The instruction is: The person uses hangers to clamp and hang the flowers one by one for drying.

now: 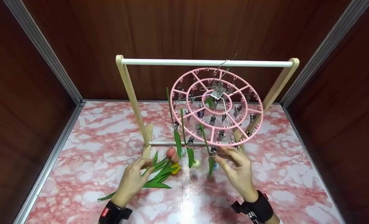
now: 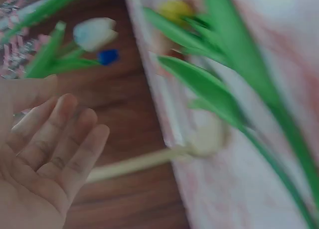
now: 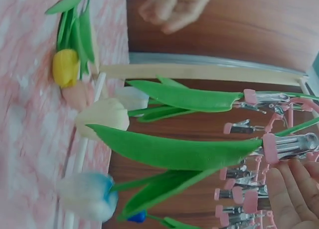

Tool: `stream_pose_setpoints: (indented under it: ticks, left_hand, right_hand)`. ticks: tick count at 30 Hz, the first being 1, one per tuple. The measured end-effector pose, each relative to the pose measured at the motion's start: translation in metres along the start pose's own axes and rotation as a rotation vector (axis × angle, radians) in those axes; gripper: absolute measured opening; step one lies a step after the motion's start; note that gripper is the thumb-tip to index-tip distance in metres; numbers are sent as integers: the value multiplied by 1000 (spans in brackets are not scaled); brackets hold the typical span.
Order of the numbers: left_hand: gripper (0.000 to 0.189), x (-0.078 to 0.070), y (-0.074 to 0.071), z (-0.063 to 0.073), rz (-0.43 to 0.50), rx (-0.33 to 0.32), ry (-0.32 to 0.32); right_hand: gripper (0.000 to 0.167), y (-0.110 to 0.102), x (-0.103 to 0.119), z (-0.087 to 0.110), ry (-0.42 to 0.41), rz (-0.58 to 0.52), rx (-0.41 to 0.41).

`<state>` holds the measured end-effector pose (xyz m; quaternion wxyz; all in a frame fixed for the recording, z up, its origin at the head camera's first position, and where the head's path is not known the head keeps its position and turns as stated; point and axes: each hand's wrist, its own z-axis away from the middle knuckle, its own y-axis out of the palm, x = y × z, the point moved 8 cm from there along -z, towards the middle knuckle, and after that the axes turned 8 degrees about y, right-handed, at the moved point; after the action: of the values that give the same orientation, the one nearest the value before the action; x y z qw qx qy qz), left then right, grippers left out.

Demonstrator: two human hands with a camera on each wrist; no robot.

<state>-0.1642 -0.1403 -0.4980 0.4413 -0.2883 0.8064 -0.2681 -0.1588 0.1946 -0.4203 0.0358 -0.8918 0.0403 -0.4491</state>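
Pink marbled tabletop (image 1: 283, 174) beneath hands (image 1: 134, 175), brown walls (image 1: 184, 31) around

Shiny metal clips (image 3: 296, 145) and a smooth plastic hanger (image 1: 197, 111) offset matt wooden posts (image 1: 132, 101), smooth tulip leaves (image 3: 174, 149) and cloth-like wrist straps (image 1: 260, 207), while a glossy counter (image 1: 283, 174) throws back glare and the back wall (image 1: 178, 31) shows wood grain.

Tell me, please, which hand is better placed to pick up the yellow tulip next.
Probably the left hand: it looks empty and is nearer to the yellow tulip, while the right hand is at a clip of the pink hanger.
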Motion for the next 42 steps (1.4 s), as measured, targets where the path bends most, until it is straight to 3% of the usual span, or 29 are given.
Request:
stream_pose_setpoints:
  ticks: [7, 12, 17, 23, 28, 42]
  left_hand:
    - [23, 45, 2, 30, -201, 107, -90]
    - [23, 70, 2, 46, -225, 169, -175]
    - [20, 84, 3, 55, -236, 221, -233]
    - [12, 93, 2, 61, -213, 220, -270]
    - [11, 96, 2, 62, -213, 208, -257]
    - [9, 91, -6, 60, -242, 216, -242]
  right_hand:
    - [45, -12, -1, 11, -15, 91, -39]
    - [44, -21, -2, 22, -29, 96, -56]
    - [43, -28, -8, 34, 7, 111, -49]
    - [37, -35, -18, 45, 96, 161, -37]
    - [37, -40, -27, 55, 147, 205, -49]
    - [30, -41, -37, 70, 193, 186, -71]
